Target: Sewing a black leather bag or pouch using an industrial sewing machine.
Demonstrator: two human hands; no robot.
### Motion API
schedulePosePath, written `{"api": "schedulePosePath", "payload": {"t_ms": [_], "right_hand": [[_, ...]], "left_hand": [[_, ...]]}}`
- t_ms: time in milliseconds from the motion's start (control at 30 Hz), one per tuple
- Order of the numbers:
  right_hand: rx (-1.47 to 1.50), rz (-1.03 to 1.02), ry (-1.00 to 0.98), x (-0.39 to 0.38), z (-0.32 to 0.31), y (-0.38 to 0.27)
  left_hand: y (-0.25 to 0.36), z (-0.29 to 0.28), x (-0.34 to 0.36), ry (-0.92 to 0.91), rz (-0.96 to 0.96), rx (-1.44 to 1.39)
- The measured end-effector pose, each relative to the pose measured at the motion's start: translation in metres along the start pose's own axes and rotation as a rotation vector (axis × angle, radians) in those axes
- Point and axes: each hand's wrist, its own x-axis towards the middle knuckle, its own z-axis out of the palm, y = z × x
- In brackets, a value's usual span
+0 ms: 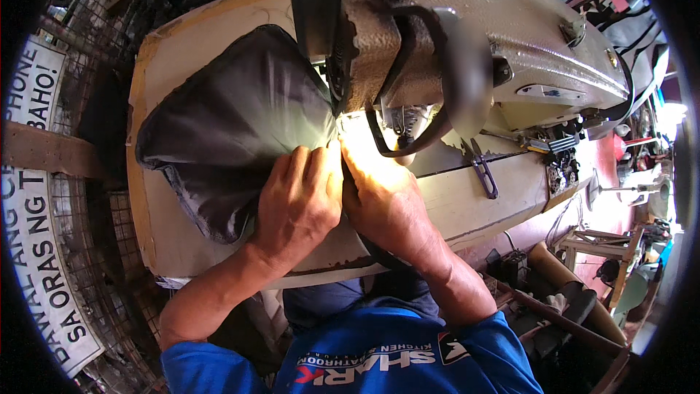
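A dark, shiny fabric piece (pixel 226 124) with a bound edge spreads over the left of the sewing table, its right side gathered in toward the sewing machine (pixel 437 22). My left hand (pixel 302 193) is closed on the right edge of this fabric, fingers bent. Against it, my right hand (pixel 390 201) is closed on the same edge, just below the machine's head. Bright lamp light falls on the right fingers. The needle and the fingertips' exact hold are hidden by glare and the machine head.
On the sewing table (pixel 474 208), to the right of my hands, lie small thread snips (pixel 481 169). Bobbins and small metal parts (pixel 561 168) sit at the table's right end. A wire mesh with lettered signs (pixel 58 270) stands at left. Wooden frames (pixel 598 244) and clutter fill the right.
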Motion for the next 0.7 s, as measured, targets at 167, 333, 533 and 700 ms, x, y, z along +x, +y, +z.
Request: {"api": "schedulePosePath", "payload": {"t_ms": [167,333,533,700], "right_hand": [[0.015,0.061,-0.013,-0.004,-0.004,0.001],[0.047,0.171,0.028,-0.023,-0.009,-0.005],[0.646,0.115,0.046,-0.063,0.004,-0.042],[1.450,0.349,0.054,-0.049,0.032,-0.044]], "left_hand": [[0.001,-0.009,0.005,-0.114,-0.073,0.006],[-0.009,-0.044,0.011,-0.271,0.017,0.125],[-0.061,-0.055,0.030,-0.695,0.019,-0.287],[-0.068,-0.066,0.067,-0.690,0.198,-0.285]]}}
